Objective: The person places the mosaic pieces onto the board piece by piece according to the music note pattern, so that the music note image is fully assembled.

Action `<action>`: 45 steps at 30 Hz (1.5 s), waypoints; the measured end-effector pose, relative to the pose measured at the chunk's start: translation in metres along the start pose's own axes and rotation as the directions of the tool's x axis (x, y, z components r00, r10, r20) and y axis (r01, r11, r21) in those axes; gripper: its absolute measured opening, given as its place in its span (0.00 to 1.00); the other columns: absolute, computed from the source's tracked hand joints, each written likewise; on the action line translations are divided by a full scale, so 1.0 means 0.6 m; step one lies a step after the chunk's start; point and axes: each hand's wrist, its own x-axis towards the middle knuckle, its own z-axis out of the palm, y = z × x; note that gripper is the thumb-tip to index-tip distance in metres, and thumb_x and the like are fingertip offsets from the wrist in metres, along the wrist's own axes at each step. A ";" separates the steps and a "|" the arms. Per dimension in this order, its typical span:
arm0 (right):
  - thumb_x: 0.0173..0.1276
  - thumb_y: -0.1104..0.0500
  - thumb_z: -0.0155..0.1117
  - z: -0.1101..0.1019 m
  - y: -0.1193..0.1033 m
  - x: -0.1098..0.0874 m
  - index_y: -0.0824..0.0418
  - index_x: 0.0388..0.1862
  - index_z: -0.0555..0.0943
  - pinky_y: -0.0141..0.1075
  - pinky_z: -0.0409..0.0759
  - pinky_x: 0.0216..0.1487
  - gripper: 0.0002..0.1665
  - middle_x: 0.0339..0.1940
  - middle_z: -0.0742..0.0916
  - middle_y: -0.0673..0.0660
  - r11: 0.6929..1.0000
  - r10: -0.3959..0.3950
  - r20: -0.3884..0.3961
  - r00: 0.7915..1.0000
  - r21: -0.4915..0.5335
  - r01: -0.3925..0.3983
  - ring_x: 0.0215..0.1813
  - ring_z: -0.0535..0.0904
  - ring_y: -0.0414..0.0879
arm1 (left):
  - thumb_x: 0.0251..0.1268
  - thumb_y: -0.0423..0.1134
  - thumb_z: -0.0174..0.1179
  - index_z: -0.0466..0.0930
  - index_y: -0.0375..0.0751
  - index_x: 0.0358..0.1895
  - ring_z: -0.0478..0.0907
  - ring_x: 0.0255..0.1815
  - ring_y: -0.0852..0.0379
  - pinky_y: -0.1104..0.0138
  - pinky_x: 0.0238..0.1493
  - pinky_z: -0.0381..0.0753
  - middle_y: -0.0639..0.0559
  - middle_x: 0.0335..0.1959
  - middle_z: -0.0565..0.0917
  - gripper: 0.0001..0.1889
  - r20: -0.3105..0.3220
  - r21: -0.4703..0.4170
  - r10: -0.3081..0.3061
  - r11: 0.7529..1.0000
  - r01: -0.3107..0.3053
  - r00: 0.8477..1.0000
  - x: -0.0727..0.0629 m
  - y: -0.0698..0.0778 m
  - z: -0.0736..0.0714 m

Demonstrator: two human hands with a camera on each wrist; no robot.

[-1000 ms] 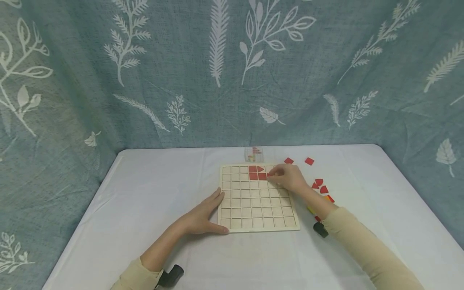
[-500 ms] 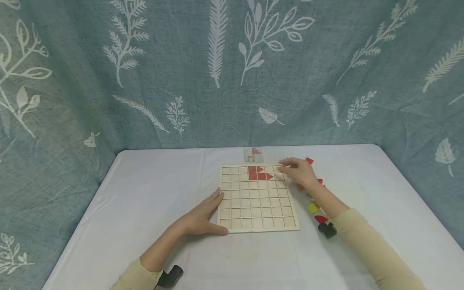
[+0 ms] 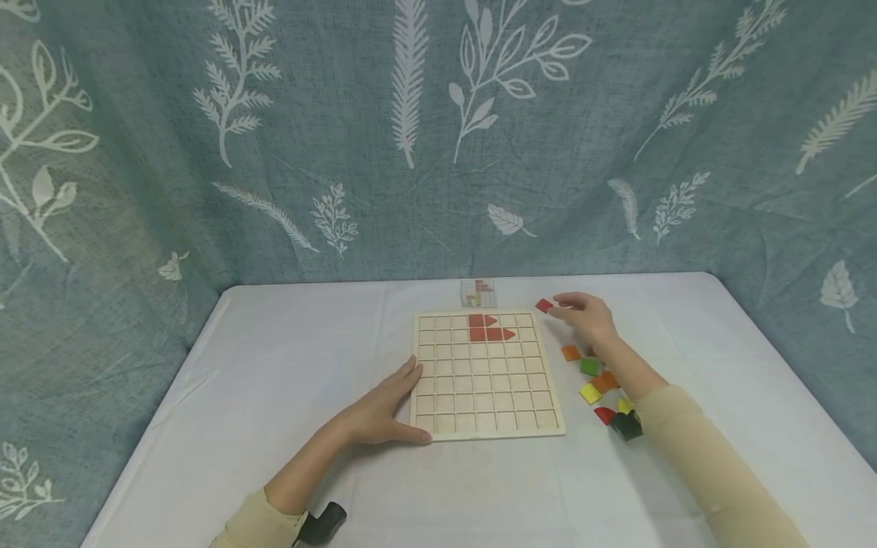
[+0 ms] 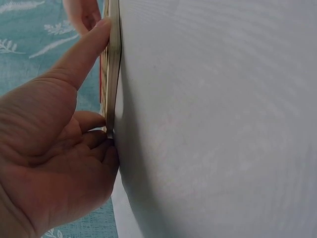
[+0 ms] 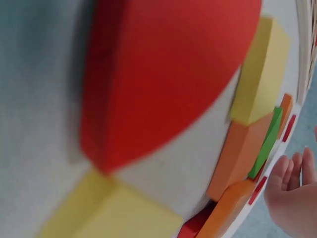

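Observation:
My left hand (image 3: 384,407) lies spread along the left edge of a pale wooden grid board (image 3: 473,380). Its thumb touches the board near the front left corner, and its fingertips touch the side. In the left wrist view, the left hand (image 4: 54,148) is against the board's edge (image 4: 115,54). Beyond the board's far right corner, my right hand (image 3: 589,318) hovers with loosely bent fingers close to a red square tile (image 3: 544,305). Nothing shows in its grasp. Red square and triangular tiles (image 3: 486,334) form two rows on the grid.
A small pattern card (image 3: 477,293) lies behind the board. Right of the board are loose orange, green (image 3: 590,366), yellow (image 3: 590,393) and red tiles (image 3: 605,415). A large red curved tile (image 5: 168,74) fills much of the right wrist view. A leaf-patterned curtain (image 3: 342,137) hangs behind the table.
My right hand has set a red triangle at the end of the second row, let go, and moved right past the board toward the loose red tiles. The left hand stays put.

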 end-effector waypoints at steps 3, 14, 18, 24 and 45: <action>0.70 0.52 0.62 -0.002 0.003 0.005 0.64 0.63 0.76 0.53 0.71 0.65 0.26 0.62 0.79 0.65 0.999 -0.006 -0.009 1.000 -0.040 0.006 0.63 0.72 0.60 | 0.44 0.54 0.76 0.49 0.35 0.77 0.43 0.78 0.41 0.47 0.75 0.49 0.41 0.79 0.44 0.60 0.002 -0.001 0.000 1.000 0.000 1.000 0.000 -0.001 0.000; 0.66 0.55 0.66 0.014 -0.001 0.024 0.68 0.55 0.80 0.50 0.75 0.60 0.23 0.54 0.83 0.67 0.980 -0.026 -0.050 0.998 -0.199 0.015 0.57 0.76 0.60 | 0.45 0.54 0.76 0.48 0.35 0.77 0.42 0.78 0.41 0.47 0.75 0.49 0.40 0.79 0.43 0.60 0.005 -0.002 0.013 1.000 -0.013 1.000 -0.002 0.001 -0.002; 0.66 0.54 0.66 0.017 -0.003 0.027 0.68 0.53 0.81 0.50 0.77 0.57 0.23 0.53 0.83 0.66 0.977 -0.025 -0.063 0.998 -0.212 0.011 0.55 0.77 0.59 | 0.45 0.54 0.76 0.48 0.35 0.77 0.42 0.78 0.41 0.47 0.75 0.48 0.41 0.79 0.43 0.60 0.008 -0.005 0.012 1.000 -0.012 1.000 -0.003 0.003 -0.003; 0.66 0.52 0.66 0.018 0.000 0.031 0.67 0.51 0.83 0.49 0.79 0.54 0.22 0.50 0.85 0.65 0.977 -0.014 -0.071 0.997 -0.212 -0.001 0.52 0.78 0.58 | 0.45 0.54 0.76 0.49 0.35 0.77 0.43 0.78 0.41 0.47 0.75 0.49 0.41 0.79 0.44 0.59 0.003 -0.005 0.009 1.000 -0.009 1.000 -0.004 0.004 -0.003; 0.59 0.45 0.73 0.077 -0.044 -0.053 0.55 0.51 0.86 0.45 0.78 0.53 0.24 0.51 0.85 0.55 0.989 -0.125 0.191 0.974 -0.049 0.137 0.51 0.77 0.51 | 0.42 0.55 0.77 0.51 0.35 0.77 0.44 0.78 0.41 0.47 0.74 0.50 0.41 0.79 0.46 0.60 -0.022 0.009 -0.001 1.000 0.001 1.000 -0.002 -0.002 0.001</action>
